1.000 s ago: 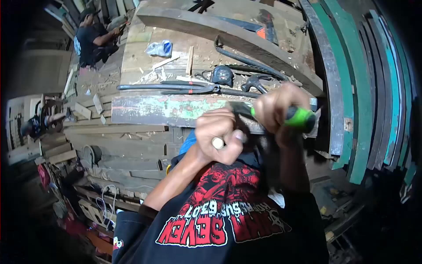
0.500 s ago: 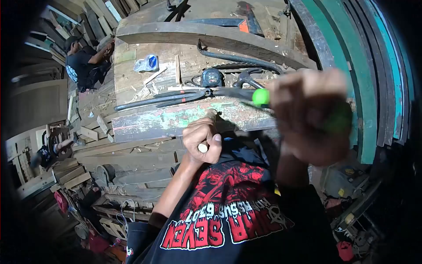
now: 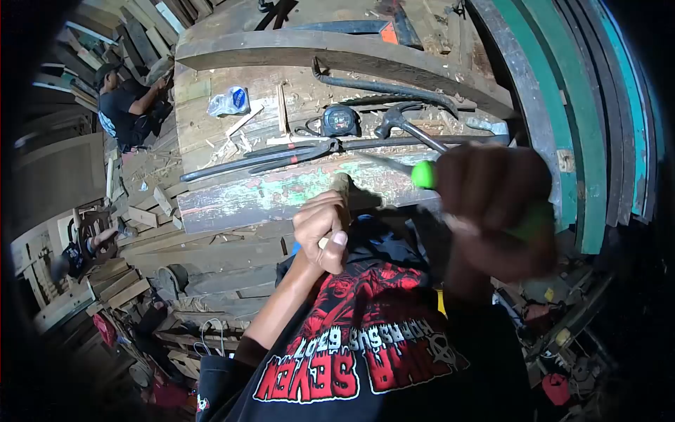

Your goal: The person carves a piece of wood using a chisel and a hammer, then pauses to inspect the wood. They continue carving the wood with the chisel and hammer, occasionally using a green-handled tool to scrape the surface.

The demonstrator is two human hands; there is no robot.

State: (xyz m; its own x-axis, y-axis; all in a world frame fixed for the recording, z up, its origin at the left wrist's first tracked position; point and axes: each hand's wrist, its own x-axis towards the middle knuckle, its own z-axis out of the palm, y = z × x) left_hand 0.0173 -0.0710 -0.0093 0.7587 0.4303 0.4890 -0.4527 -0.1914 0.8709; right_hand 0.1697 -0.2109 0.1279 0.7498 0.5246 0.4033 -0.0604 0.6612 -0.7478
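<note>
My left hand (image 3: 320, 228) is wrapped round a short wooden stick (image 3: 341, 184), whose upper end rests near the front edge of a board with worn green and white paint (image 3: 260, 197). To its right, my right hand (image 3: 492, 207) is closed round the green handle (image 3: 422, 174) of a tool. The tool's thin blade (image 3: 383, 161) points left over the painted board, apart from the stick. Beyond the board lie long-handled pincers (image 3: 281, 156), a tape measure (image 3: 340, 121) and a claw hammer (image 3: 408, 126).
A pry bar (image 3: 380, 86) and a long curved beam (image 3: 316, 53) lie farther back on the bench. A plastic bag (image 3: 229, 103) sits at the left. Green planks (image 3: 562, 105) stand at the right. A person (image 3: 126, 105) sits at the upper left; another is partly visible below.
My right hand has swung right, away from my left hand, and the tool's blade now shows. My left hand still holds the stick, now tilted so more of its upper end is visible.
</note>
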